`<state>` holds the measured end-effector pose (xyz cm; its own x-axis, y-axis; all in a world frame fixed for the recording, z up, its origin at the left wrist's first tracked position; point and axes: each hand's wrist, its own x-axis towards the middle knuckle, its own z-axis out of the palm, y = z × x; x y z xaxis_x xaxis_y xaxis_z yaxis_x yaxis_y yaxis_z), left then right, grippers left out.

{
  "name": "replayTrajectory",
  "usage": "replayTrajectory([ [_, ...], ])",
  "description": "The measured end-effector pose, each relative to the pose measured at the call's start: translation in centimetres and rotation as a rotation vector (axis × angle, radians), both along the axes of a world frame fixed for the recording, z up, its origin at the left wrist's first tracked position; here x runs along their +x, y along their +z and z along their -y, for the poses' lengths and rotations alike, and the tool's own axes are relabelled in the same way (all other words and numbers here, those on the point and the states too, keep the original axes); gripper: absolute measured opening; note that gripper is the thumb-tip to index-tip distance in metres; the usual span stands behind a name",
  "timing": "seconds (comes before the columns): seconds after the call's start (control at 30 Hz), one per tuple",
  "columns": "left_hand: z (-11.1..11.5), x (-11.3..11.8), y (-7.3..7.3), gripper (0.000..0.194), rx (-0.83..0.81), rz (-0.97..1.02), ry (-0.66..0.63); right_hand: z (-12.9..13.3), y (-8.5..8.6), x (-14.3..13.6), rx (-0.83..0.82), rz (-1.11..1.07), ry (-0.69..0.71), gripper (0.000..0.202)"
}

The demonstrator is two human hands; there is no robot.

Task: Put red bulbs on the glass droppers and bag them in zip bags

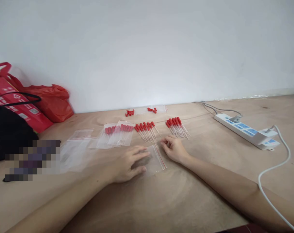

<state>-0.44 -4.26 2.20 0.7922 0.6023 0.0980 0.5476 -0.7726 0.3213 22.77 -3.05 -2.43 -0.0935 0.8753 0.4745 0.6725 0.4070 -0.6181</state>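
My left hand (132, 161) has its thumb and fingers apart over the closed end of a small clear zip bag (153, 158), which lies flat with its red-striped zip to the right. Just beyond that zip, my right hand (173, 148) rests on the table with fingers curled inward; whatever they hold, if anything, is hidden. Ahead of my hands, droppers with red bulbs (145, 129) lie fanned out, tips toward me. A second fan of red-bulbed droppers (176, 125) is beyond my right hand. Filled clear bags (116, 134) of droppers overlap to the left.
Flat clear zip bags (75, 152) lie at left on the wooden table (176, 200). Loose red bulbs (129, 113) sit near the wall by another clear bag. A power strip (244, 129) with a white cable (264, 171) is at right, red bags (52, 100) at far left.
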Motion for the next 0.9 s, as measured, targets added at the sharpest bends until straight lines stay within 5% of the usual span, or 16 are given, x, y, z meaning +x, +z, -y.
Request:
replayTrajectory([
  [0.2,0.9,-0.3,-0.6,0.049,-0.051,-0.133,-0.056,-1.8,0.8,-0.4,0.08,0.169,-0.017,0.017],
  [0.37,0.6,-0.1,-0.8,0.051,-0.04,-0.149,-0.078,-6.6,2.6,-1.9,-0.264,0.346,-0.206,0.028],
  [0.53,0.7,-0.2,-0.7,0.052,-0.044,-0.122,-0.091,-9.7,2.8,-3.7,-0.375,0.372,-0.272,0.029],
  [0.67,1.0,-0.3,-0.8,0.044,0.003,-0.023,-0.103,-9.4,3.6,-3.4,-0.374,0.372,-0.256,0.032],
  [0.83,1.2,-0.2,-1.5,0.023,0.108,0.232,-0.1,-6.0,5.1,0.4,-0.306,0.271,-0.214,0.059],
  [0.9,1.2,-0.2,-1.8,0.022,0.114,0.253,-0.1,-4.1,4.6,1.7,-0.267,-0.063,-0.069,0.061],
])
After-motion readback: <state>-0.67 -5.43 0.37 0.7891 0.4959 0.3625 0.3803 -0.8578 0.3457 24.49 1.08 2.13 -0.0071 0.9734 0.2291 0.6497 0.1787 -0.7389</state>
